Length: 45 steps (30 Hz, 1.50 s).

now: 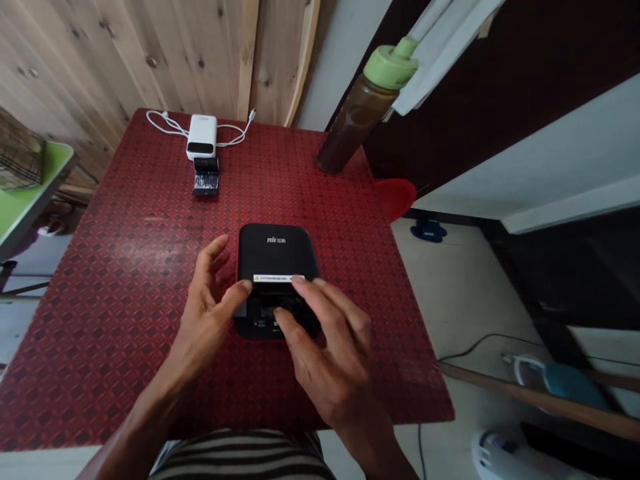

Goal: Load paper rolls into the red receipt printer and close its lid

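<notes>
A small black box-shaped device (277, 257) with a white label strip lies on the red patterned table (125, 280). My left hand (210, 307) rests at its left side, fingers apart, thumb touching the near left edge by the label. My right hand (327, 347) lies over the device's near end, fingers stretched out, the thumb pressing on its front recess and the fingertips on the label's right end. Neither hand grips anything.
At the table's far side sit a white power bank (201, 135) with a white cable (165, 123) and a small black module (206, 177). A brown bottle with a green cap (365, 107) stands at the far right corner. A cable and appliances lie on the floor at right.
</notes>
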Each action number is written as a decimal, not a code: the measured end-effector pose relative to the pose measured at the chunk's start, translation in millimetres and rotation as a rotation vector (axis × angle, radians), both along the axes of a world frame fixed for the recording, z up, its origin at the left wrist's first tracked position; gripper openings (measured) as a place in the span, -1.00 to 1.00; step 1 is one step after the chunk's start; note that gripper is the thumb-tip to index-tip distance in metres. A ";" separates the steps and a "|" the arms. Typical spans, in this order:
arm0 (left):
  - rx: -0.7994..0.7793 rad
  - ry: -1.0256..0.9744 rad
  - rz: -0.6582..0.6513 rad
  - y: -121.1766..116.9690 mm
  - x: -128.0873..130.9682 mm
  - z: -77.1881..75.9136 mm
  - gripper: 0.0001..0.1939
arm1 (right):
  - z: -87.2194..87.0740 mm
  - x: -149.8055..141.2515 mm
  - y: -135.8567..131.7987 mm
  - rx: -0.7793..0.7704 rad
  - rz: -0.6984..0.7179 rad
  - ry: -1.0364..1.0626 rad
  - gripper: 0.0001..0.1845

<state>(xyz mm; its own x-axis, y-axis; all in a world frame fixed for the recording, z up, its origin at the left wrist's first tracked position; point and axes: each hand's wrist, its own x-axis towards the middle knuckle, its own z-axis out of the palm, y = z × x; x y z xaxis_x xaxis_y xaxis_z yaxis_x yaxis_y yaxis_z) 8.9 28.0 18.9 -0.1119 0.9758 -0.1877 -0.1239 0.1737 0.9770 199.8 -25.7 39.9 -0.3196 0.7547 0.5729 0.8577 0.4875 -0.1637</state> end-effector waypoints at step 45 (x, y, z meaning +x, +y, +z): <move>-0.121 -0.068 -0.102 -26.4 -7.1 -10.5 -0.36 | -45.0 12.4 -35.9 -0.202 -0.246 0.526 -0.46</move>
<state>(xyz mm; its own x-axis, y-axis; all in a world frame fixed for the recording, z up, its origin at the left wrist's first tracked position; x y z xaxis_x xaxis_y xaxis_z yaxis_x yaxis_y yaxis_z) 1.8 1.7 8.4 0.0034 0.9514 -0.3080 -0.1652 0.3043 0.9381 212.2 -61.6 -5.1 0.1641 0.8805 0.4448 0.7206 0.2010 -0.6636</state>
